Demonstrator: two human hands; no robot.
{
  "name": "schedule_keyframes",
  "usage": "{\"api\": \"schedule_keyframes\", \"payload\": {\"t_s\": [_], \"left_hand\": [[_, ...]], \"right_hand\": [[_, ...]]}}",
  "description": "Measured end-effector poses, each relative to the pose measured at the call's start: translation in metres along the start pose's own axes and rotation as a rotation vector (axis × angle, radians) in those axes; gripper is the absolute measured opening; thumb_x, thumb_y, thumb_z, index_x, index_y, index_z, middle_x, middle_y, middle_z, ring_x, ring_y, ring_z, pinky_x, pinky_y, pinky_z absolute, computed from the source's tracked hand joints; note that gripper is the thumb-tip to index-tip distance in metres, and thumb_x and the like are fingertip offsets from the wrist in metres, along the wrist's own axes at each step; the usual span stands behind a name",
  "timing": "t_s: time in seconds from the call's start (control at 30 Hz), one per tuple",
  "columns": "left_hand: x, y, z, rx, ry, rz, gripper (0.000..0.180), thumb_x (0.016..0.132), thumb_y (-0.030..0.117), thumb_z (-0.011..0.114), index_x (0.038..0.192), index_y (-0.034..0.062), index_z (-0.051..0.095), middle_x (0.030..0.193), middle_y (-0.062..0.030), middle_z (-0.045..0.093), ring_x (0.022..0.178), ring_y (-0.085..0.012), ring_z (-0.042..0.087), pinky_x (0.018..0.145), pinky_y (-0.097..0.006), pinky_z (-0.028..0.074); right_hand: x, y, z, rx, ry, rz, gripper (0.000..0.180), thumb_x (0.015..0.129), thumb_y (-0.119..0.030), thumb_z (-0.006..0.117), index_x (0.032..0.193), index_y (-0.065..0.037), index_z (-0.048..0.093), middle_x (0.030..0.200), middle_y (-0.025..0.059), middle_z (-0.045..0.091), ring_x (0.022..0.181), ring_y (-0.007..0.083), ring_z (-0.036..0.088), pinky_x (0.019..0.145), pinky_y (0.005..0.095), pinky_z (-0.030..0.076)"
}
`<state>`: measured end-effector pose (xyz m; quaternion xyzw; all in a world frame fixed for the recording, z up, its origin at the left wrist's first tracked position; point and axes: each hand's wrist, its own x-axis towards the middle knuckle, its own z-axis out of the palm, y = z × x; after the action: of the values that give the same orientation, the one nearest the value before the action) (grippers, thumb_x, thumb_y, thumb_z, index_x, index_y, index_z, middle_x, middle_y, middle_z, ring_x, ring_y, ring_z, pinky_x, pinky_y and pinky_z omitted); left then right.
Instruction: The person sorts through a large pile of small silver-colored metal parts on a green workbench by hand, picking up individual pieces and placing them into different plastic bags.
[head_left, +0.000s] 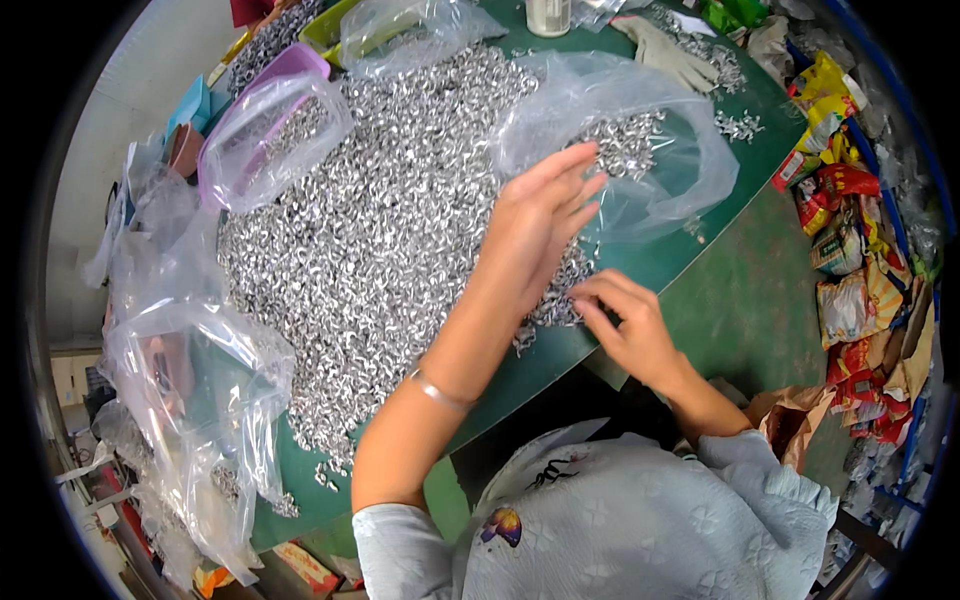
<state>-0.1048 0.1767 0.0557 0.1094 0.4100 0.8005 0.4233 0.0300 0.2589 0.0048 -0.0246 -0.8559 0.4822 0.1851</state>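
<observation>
A broad heap of small curved silver metal pieces [370,210] covers much of the green table [640,265]. Over the heap's right side, my left hand [540,215] is raised with its fingers stretched out and nothing visible in them. Just beyond its fingertips lies an open clear plastic bag [690,160] with some of the same pieces inside. At the heap's near right edge, my right hand [632,325] has thumb and forefinger drawn together beside loose pieces. Whatever is between those fingertips is too small to make out.
A purple tray [300,62] with a clear bag over it stands at the far left. Crumpled clear bags [190,370] lie along the left edge. A pale glove [665,55] and a white container [547,15] sit at the back. Colourful packets [840,225] line the right side.
</observation>
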Motion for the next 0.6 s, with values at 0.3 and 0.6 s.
{"api": "schedule_keyframes", "payload": {"t_s": [0.3, 0.6], "left_hand": [[-0.107, -0.041, -0.047, 1.803, 0.134, 0.432, 0.032, 0.076, -0.001, 0.059, 0.108, 0.0050, 0.058, 0.122, -0.0099, 0.050, 0.113, -0.0277, 0.047, 0.099, -0.047, 0.029], [-0.133, -0.052, -0.072, 1.843, 0.310, 0.430, 0.026, 0.072, -0.005, 0.056, 0.095, 0.0053, 0.061, 0.118, -0.0071, 0.052, 0.112, -0.0261, 0.047, 0.102, -0.053, 0.022]], "right_hand": [[0.012, 0.003, 0.000, -0.191, -0.033, -0.059, 0.015, 0.073, -0.001, 0.065, 0.087, -0.001, 0.062, 0.088, 0.0090, 0.055, 0.081, 0.0254, 0.053, 0.067, 0.0343, 0.043], [0.022, 0.001, 0.014, -0.650, -0.222, -0.244, 0.009, 0.071, -0.008, 0.061, 0.078, -0.004, 0.060, 0.081, 0.0051, 0.046, 0.084, 0.0216, 0.044, 0.072, 0.0339, 0.032]]}}
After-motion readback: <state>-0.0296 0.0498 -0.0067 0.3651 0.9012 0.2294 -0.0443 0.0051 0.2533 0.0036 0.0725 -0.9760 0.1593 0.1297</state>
